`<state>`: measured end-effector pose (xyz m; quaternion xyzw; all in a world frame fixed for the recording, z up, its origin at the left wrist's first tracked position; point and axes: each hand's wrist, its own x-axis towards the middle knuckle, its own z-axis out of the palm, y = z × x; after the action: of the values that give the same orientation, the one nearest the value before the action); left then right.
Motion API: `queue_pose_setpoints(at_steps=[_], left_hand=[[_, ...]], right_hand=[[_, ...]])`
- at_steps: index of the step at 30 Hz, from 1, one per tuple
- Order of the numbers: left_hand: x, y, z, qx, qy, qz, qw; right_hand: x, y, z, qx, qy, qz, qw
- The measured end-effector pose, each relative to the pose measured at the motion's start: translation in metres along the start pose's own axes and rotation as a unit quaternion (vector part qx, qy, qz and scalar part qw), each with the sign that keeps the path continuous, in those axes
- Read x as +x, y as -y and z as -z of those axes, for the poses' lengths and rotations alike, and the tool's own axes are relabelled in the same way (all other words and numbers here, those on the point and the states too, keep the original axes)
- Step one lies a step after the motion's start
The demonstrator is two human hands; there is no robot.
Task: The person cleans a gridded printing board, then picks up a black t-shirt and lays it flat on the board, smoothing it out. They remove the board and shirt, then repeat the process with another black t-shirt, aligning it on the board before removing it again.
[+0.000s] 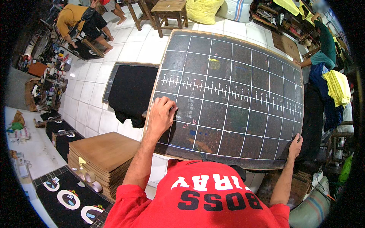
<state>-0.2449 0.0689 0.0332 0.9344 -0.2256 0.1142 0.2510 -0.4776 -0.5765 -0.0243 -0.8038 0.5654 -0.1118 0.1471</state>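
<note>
A large dark board [237, 119] with a white painted grid and a ruler-like row of marks lies tilted in front of me. My left hand [162, 114] rests at the board's left side, its fingers bent and pressed together. Whatever those fingers may hold is hidden beneath them. At the lower right corner, my right hand [295, 146] grips the board's edge, with the thumb on the top face and the other fingers out of sight. A smaller board covered with black cloth [134, 89] lies beyond my left hand.
A stack of brown boards [100, 154] stands at the left beside tape rolls [90, 177]. Printed black cloth [70, 201] lies at the lower left. A wooden stool [169, 11] and yellow sack [204, 10] are at the back. Other people work at the far left and far right.
</note>
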Motion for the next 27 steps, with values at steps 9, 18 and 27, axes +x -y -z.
queue_pose_setpoints(at_steps=[9, 18, 27], left_hand=[[0.000, 0.002, -0.005, 0.046, 0.032, -0.011, 0.998], [-0.027, 0.015, 0.001, 0.096, 0.033, 0.013, 0.995], [-0.079, 0.035, 0.030, 0.040, -0.096, 0.110, 0.988]], right_hand=[[0.005, -0.004, -0.005, -0.012, -0.015, 0.006, 1.000], [0.002, -0.004, -0.003, 0.017, -0.010, 0.023, 1.000], [0.007, -0.006, -0.008, -0.020, -0.036, 0.011, 0.999]])
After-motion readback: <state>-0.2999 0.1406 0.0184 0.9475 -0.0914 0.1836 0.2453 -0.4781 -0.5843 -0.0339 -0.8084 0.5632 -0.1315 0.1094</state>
